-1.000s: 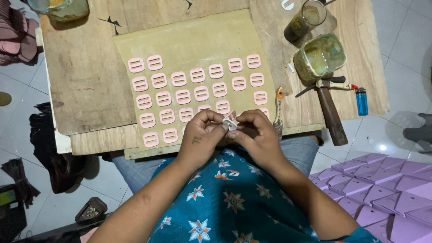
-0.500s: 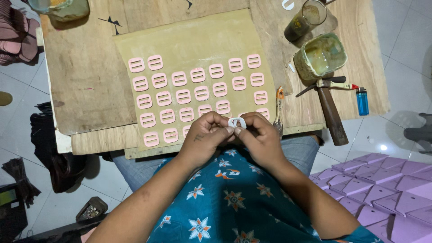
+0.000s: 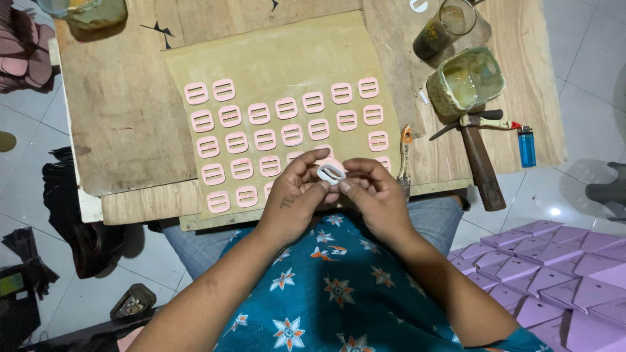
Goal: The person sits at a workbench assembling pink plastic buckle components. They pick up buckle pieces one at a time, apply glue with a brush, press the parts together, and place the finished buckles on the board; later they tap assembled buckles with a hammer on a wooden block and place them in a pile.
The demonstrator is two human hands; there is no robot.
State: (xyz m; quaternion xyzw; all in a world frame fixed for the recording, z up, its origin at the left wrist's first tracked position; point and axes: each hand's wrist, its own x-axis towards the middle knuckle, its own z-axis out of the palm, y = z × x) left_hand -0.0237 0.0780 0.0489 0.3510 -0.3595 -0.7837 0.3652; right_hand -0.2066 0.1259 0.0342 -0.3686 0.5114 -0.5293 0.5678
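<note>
Biggest risk here: the little white slotted buckle (image 3: 331, 173) is only pinched at its edges, so a slip of the fingertips could drop it onto the pink buckles (image 3: 285, 108) laid out in rows on the tan sheet (image 3: 274, 58) and knock them crooked. The glue-smeared tub (image 3: 467, 79) at the upper right sits close to the hammer (image 3: 481, 163), so a careless reach could tip it too.

Both hands are together at lower centre of the frame. The left hand (image 3: 297, 199) and right hand (image 3: 373, 195) are curled, fingertips closed on the white buckle from either side, just over the near edge of the sheet.
</note>
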